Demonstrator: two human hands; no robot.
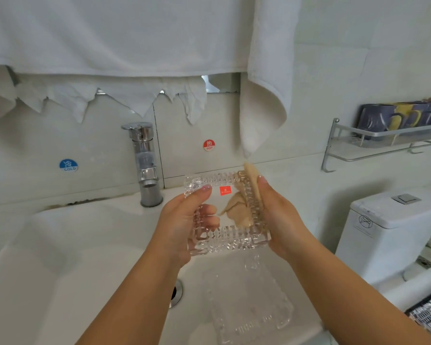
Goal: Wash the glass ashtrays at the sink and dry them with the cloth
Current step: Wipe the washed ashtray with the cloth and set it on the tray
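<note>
Glass ashtray [224, 215], square and cut with ridged edges, is held up over the white sink [60, 257], tipped on edge so its flat base faces the camera; a small red sticker [225, 190] shows on the glass. Being square, it has no clear long axis; its sides run roughly level and upright, slightly turned. The left hand [184, 225] grips its left edge, thumb on the near face and fingers curled behind, seen through the glass. The right hand [279, 220] holds a beige cloth [253, 185] wrapped over the ashtray's right edge, fingers pressing it against the rim, with part of the cloth showing through the glass on the far side. Below, a second ashtray [249, 307] lies flat in the sink basin, just right of the drain [176, 293]. A chrome tap [144, 160] stands behind the basin, between a blue cold label [68, 165] and a red hot label [209, 145] on the wall. White towels [135, 33] hang above. To the right, a metal shelf [383, 143] carries mugs [398, 115], and a toilet tank [388, 230] sits beneath it.
</note>
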